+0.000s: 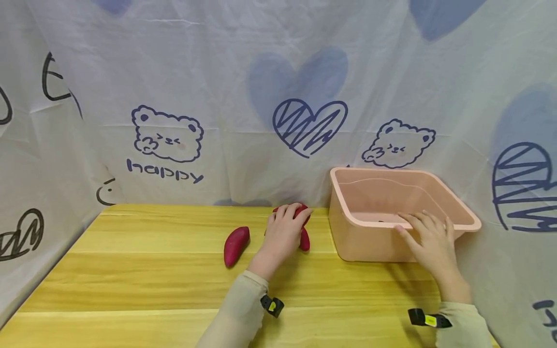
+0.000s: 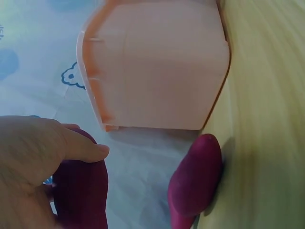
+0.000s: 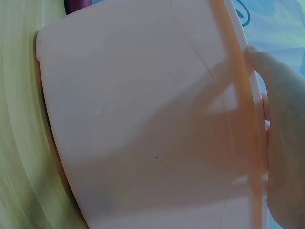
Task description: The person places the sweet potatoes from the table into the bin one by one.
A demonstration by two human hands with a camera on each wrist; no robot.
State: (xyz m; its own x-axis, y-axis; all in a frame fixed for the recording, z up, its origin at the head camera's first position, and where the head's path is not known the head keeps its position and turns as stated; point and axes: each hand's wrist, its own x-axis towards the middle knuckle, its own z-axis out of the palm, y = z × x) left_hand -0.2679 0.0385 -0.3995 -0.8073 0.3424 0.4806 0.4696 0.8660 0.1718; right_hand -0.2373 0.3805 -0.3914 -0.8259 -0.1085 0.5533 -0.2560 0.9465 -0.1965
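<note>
Leftmost, cloth (image 1: pixel 226 72) hangs in soft folds; dark strokes (image 1: pixel 46 79) there run partly out of sight. Next, an outlined bear (image 1: pixel 167 137) with "happy" (image 1: pixel 164 171) in blue beneath, plainly legible. Below, the table (image 1: pixel 130 270): yellow, wood-grained.

On it, a loose tuber (image 1: pixel 236 246), purple-red, plump, tapering at its ends, lying apart. Then the left hand (image 1: pixel 283 229), out of a pale sleeve (image 1: pixel 237 307) with a black-and-yellow band (image 1: pixel 272 306); thumb and fingers curl round a held tuber (image 2: pixel 83 195), mostly covered in the head view. Right beside it, towards the bin (image 1: pixel 370 244), an other tuber (image 1: pixel 305 239) lies on the table, partly covered; whether more sit under the hand, cannot tell.

The bin: smooth pink plastic, flared rim, rounded corners. Dark speck (image 1: pixel 381 221) on its floor, which the near wall partly hides. The right hand (image 1: pixel 435 249) grips the near rim, thumb at the edge, fingers over into it; second band (image 1: pixel 430 319) at that wrist. Far right, a scribbled heart (image 1: pixel 522 186) and lettering (image 1: pixel 544 304), both clipped by the picture's edge.
</note>
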